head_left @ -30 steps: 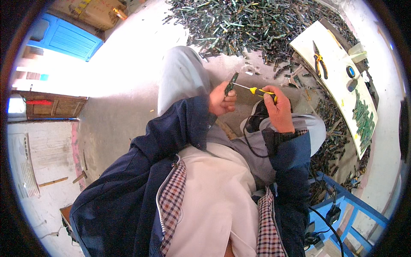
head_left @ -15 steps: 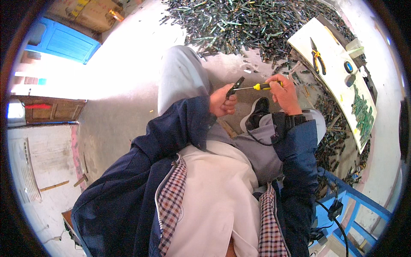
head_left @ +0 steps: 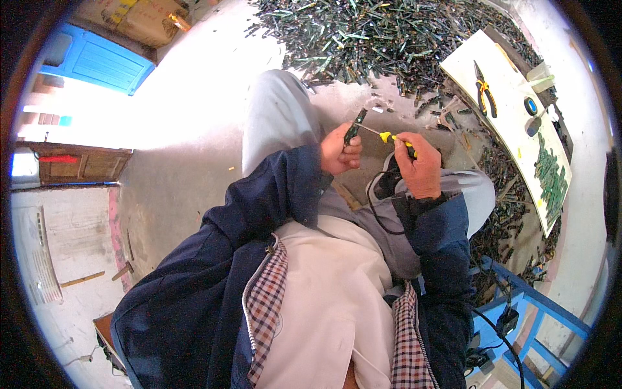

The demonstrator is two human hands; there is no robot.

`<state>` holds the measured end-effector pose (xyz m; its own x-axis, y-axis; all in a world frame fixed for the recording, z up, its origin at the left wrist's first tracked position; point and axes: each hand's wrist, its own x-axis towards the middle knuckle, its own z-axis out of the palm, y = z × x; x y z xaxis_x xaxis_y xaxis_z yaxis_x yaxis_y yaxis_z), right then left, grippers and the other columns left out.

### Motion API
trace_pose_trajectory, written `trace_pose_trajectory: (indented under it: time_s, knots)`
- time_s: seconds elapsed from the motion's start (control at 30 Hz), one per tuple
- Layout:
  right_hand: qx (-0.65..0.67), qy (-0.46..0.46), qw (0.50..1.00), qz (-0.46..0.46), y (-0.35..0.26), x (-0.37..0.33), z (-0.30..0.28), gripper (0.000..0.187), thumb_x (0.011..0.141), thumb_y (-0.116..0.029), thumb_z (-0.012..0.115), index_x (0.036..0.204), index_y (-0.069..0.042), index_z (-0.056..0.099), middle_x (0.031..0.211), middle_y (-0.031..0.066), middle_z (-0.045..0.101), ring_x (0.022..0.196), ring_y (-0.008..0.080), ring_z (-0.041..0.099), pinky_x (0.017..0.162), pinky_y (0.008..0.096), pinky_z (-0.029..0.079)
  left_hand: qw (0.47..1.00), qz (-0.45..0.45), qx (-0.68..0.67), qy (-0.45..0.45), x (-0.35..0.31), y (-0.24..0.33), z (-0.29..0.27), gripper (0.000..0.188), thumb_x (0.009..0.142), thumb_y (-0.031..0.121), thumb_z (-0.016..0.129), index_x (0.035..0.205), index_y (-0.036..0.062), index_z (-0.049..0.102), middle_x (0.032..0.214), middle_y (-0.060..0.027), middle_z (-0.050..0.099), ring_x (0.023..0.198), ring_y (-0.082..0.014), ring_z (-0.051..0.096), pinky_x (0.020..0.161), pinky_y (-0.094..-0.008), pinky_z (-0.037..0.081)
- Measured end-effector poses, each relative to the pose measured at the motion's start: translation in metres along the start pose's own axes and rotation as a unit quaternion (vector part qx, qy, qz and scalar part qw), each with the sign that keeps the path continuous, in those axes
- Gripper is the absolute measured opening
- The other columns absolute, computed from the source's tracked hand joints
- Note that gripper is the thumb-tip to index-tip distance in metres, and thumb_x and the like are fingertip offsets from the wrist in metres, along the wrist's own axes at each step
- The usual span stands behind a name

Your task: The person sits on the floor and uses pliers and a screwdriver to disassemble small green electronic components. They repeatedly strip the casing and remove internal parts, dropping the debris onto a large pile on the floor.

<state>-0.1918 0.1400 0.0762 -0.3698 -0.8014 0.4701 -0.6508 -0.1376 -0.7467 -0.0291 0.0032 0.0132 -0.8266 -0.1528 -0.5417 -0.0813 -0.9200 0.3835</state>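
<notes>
My left hand (head_left: 338, 153) is closed round a narrow dark strip (head_left: 357, 120) with a green face, perhaps a small circuit board in a casing; its upper end sticks out past the fingers. In my right hand (head_left: 422, 167) is a screwdriver (head_left: 387, 137) with a yellow and black handle, gripped between thumb and fingers. Its thin metal shaft slants up to the left and reaches the strip's side. Whether the tip sits under an edge is too small to tell. Both hands are above the floor, between my bent knees.
A big heap of dark strips (head_left: 369, 39) covers the floor ahead. On a pale board (head_left: 512, 110) at the right lie pliers (head_left: 484, 91), a blue tape roll (head_left: 530, 106) and a pile of green strips (head_left: 549, 174). A blue frame (head_left: 551, 308) stands lower right.
My right hand has come left and down, and the screwdriver now slants where it was nearly level. The strip in my left hand has turned, showing its green face.
</notes>
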Motion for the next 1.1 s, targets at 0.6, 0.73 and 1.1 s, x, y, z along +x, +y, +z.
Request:
trace_pose_trajectory:
  time_s: [0.6, 0.73, 1.1]
  knots:
    - [0.023, -0.083, 0.99, 0.114, 0.034, 0.021, -0.009, 0.018, 0.083, -0.021, 0.06, 0.082, -0.003, 0.062, 0.068, 0.0116, 0.061, 0.06, 0.0191, 0.057, 0.057, 0.0307, 0.043, 0.996, -0.067, 0.0, 0.061, 0.002, -0.017, -0.006, 0.049, 0.094, 0.053, 0.037, 0.064, 0.0138, 0.04, 0.048, 0.0038, 0.031, 0.036, -0.0105, 0.02, 0.044, -0.0293, 0.028]
    - [0.077, -0.108, 0.982, 0.137, 0.041, 0.025, -0.01, 0.019, 0.082, -0.02, 0.061, 0.08, -0.001, 0.062, 0.066, 0.0074, 0.06, 0.061, 0.0133, 0.054, 0.058, 0.0287, 0.043, 0.996, -0.084, 0.0, 0.033, 0.002, -0.017, -0.01, 0.049, 0.094, 0.053, 0.038, 0.064, 0.0142, 0.041, 0.048, 0.0041, 0.031, 0.036, -0.0105, 0.023, 0.044, -0.0288, 0.028]
    - [0.08, 0.046, 0.989, 0.116, 0.013, 0.005, -0.009, 0.014, 0.087, -0.013, 0.059, 0.085, 0.0, 0.062, 0.073, 0.0028, 0.06, 0.069, 0.0086, 0.052, 0.064, 0.0243, 0.043, 0.999, 0.031, 0.025, -0.005, -0.007, 0.002, 0.0, 0.047, 0.096, 0.048, 0.035, 0.061, 0.0167, 0.04, 0.044, 0.007, 0.027, 0.036, -0.0089, 0.024, 0.046, -0.0283, 0.03]
